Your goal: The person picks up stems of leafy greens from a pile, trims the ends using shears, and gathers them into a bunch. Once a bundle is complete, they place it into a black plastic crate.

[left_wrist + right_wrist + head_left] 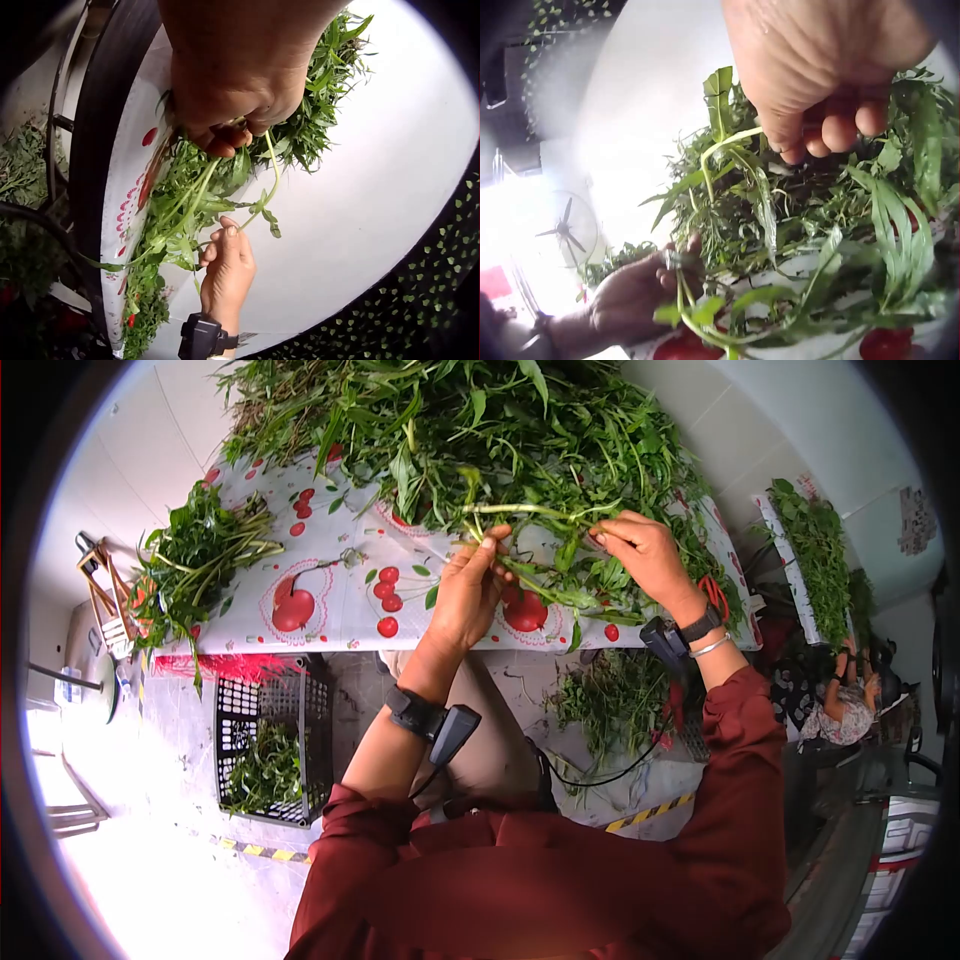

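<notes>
My left hand point(468, 595) pinches several leafy green stems between thumb and fingers, over the front of the table. One pale stem point(515, 509) arches from it across to my right hand point(648, 558), whose thumb and fingertips pinch the stem's other part. In the left wrist view this bent stem point(276, 176) spans both hands, while longer stems point(196, 196) hang from the left fingers. The right wrist view shows a leaf point(719, 103) standing up from the stem near the right fingertips. Just beyond both hands lies a large heap of leafy greens point(500, 430).
A smaller bunch of greens point(200, 555) lies at the left of the patterned tablecloth point(345, 615). Below it stands a black crate point(318, 735) holding greens. More greens point(610, 700) sit under the table's right side. At far right, another person point(850, 705) is beside a greens-covered table point(785, 575).
</notes>
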{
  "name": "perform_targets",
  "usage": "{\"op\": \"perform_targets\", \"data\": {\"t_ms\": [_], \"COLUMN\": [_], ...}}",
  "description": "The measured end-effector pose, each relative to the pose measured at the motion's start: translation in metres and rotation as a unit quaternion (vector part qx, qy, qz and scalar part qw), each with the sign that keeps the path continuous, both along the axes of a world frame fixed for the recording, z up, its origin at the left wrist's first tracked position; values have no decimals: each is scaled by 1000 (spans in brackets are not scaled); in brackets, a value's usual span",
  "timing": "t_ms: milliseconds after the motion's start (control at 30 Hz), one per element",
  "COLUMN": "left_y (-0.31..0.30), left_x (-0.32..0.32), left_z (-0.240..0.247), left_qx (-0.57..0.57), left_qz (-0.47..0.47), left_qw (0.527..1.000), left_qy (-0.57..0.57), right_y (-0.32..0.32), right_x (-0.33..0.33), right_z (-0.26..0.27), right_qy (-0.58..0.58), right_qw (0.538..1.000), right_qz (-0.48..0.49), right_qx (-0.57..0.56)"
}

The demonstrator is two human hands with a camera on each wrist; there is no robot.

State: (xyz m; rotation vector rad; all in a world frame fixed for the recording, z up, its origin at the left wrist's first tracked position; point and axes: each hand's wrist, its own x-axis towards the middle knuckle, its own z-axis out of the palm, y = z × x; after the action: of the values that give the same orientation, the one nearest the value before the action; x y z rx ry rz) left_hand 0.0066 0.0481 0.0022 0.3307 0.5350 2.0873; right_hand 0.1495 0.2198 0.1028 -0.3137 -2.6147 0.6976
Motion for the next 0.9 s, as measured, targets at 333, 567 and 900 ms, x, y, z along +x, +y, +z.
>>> {"op": "perform_targets", "data": {"t_ms": [333, 567, 900], "left_y": [2, 1, 1], "left_x": [-3, -3, -1], "left_z": [-2, 1, 1], "left_qx": [16, 1, -27], "left_qz": [-3, 5, 8], "left_qw": [1000, 999, 1000], "left_qy": [-22, -33, 2], "right_y": [-15, -18, -27], "right_x": [10, 16, -27], "right_z": [-24, -26, 34], "right_qy": [-49, -102, 0], "right_qw": [990, 982, 996], "right_qz": [49, 64, 83], "right_qx": [123, 147, 34]}}
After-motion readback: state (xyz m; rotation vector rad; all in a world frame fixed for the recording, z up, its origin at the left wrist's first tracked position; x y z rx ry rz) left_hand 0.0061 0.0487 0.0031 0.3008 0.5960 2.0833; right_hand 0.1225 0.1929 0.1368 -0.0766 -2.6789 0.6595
